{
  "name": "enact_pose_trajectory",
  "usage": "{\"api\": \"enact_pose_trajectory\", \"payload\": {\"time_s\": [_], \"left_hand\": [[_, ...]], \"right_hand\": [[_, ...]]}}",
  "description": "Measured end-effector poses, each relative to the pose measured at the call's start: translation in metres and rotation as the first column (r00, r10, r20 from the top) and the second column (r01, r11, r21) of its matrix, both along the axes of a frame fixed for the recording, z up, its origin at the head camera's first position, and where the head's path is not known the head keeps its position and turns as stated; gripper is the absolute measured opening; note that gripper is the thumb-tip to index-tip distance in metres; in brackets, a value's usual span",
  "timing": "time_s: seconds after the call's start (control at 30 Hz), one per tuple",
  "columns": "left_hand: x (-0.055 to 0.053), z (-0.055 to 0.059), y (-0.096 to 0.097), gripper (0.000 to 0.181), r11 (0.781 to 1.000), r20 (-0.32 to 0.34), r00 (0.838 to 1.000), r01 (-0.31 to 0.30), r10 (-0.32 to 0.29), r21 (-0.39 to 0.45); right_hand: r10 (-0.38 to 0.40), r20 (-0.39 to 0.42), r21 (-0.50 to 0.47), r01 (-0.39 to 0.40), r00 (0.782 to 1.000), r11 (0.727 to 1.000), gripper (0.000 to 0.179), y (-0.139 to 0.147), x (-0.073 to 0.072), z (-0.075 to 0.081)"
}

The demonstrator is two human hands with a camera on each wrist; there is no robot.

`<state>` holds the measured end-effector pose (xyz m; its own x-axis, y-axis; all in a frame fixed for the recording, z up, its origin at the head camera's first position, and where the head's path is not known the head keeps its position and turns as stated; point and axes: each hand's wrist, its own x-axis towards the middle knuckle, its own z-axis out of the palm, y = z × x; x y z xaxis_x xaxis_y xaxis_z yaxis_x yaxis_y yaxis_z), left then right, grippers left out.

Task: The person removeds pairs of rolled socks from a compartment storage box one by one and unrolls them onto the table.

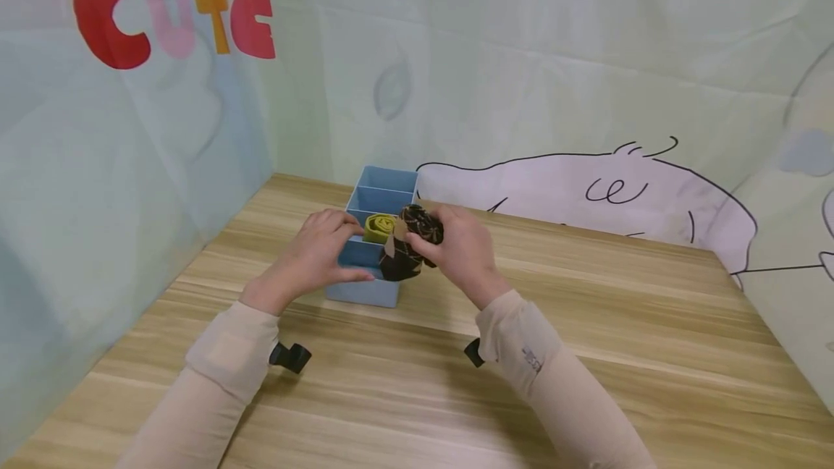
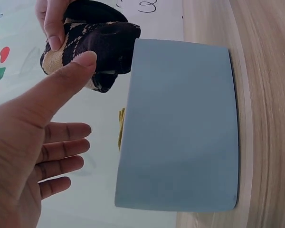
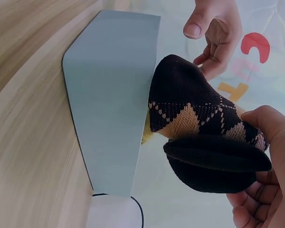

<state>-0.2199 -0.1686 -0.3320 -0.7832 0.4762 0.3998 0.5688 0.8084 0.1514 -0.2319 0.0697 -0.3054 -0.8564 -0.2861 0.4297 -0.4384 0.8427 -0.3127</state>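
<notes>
A rolled pair of black-and-tan argyle socks point(image 1: 405, 255) hangs over the near right part of a light blue divided box point(image 1: 362, 292). My right hand point(image 1: 464, 248) pinches the roll between thumb and fingers, with the black folded cuffs point(image 3: 213, 161) turned toward the wrist camera. Inside a middle compartment sits a yellow-green rolled sock point(image 1: 376, 229); only a sliver of it shows past the box wall in both wrist views. At the box's left side my left hand point(image 1: 313, 255) is spread, thumb apart from the fingers, holding nothing.
Farther compartments point(image 1: 381, 200) of the box show no contents. The box stands on a wood-grain table point(image 1: 586, 324) near its far left corner. Behind hangs a printed cloth backdrop point(image 1: 521, 78) with coloured letters and a line drawing.
</notes>
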Motion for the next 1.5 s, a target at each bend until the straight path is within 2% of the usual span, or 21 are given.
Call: {"api": "enact_pose_trajectory", "payload": {"time_s": [0.47, 0.8, 1.13, 1.33, 1.5], "left_hand": [[0.003, 0.002, 0.008, 0.069, 1.0, 0.005, 1.0, 0.015, -0.015, -0.025], [0.004, -0.002, 0.013, 0.069, 0.998, -0.017, 0.999, 0.049, -0.05, -0.042], [0.004, -0.005, 0.03, 0.064, 0.994, -0.039, 0.994, 0.096, -0.098, -0.047], [0.002, -0.012, 0.042, 0.061, 0.989, -0.082, 0.987, 0.131, -0.136, -0.065], [0.002, -0.017, 0.052, 0.057, 0.985, -0.158, 0.973, 0.158, -0.168, -0.075]], "right_hand": [[-0.071, 0.052, 0.003, 0.071, 0.996, 0.997, 0.042, 0.024, 0.006, -0.009], [-0.079, 0.056, 0.078, 0.074, 0.995, 0.994, 0.045, 0.033, 0.009, -0.018], [-0.117, 0.105, 0.136, 0.102, 0.988, 0.985, 0.049, 0.034, 0.014, -0.026], [-0.139, 0.166, 0.156, 0.113, 0.976, 0.981, 0.05, 0.034, 0.016, -0.033], [-0.147, 0.171, 0.174, 0.117, 0.974, 0.978, 0.052, 0.034, 0.017, -0.035]]}}
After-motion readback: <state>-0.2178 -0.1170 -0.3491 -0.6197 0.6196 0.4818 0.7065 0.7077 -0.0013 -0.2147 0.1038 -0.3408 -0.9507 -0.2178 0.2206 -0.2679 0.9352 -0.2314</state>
